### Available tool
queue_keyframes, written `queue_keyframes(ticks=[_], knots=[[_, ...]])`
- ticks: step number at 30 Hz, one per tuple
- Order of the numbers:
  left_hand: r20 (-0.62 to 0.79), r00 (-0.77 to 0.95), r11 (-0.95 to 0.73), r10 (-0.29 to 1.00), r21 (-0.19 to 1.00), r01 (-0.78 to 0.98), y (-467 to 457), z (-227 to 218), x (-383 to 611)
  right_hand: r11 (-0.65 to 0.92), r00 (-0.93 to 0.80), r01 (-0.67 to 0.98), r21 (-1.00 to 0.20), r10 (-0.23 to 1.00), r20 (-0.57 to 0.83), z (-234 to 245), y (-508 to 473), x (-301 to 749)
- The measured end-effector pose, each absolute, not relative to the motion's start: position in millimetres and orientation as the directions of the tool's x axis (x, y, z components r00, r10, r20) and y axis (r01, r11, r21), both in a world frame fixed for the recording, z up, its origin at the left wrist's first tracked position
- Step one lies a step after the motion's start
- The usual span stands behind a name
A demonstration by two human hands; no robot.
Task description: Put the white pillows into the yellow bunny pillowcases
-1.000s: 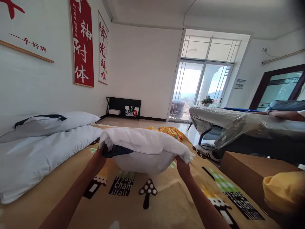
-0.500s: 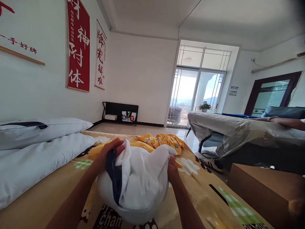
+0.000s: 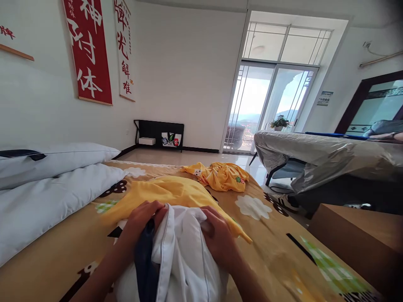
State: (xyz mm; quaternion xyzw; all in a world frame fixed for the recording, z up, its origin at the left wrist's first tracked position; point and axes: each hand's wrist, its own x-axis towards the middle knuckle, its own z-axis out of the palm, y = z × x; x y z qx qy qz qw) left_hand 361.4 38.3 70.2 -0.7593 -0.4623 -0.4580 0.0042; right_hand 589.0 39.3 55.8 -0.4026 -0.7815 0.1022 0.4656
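Note:
A white pillow [image 3: 185, 264] with a dark navy flap [image 3: 144, 260] stands on end on the patterned tan bedspread [image 3: 277, 239], close to me. My left hand [image 3: 141, 218] grips its top left edge by the navy flap. On the top right edge my right hand [image 3: 217, 239] is closed on the white cloth. Just beyond the pillow lies a flat yellow pillowcase [image 3: 170, 193]. A crumpled yellow cloth [image 3: 223, 176] sits farther back on the bed.
Two white pillows [image 3: 47, 184] lie along the left of the bed by the wall. A silver-covered table [image 3: 327, 159] stands at right, with another person's arm [image 3: 390, 135] on it. A brown box [image 3: 359, 235] is at the bed's right side.
The pillow came down and toward me, from held flat across both hands to bunched upright. My hands drew close together at its top, and the yellow pillowcase behind it came into view.

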Motion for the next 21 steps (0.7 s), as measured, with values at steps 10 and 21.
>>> queue_keyframes(ticks=[10,21], knots=[[0.693,0.228,-0.635,0.684,0.411,0.655,33,66,369,0.784,-0.494,0.434,-0.445,0.619,0.61,51,25,578],[0.263,0.38,-0.462,0.887,0.471,0.752,69,37,376,0.584,-0.422,0.646,-0.49,0.809,0.408,29,43,562]])
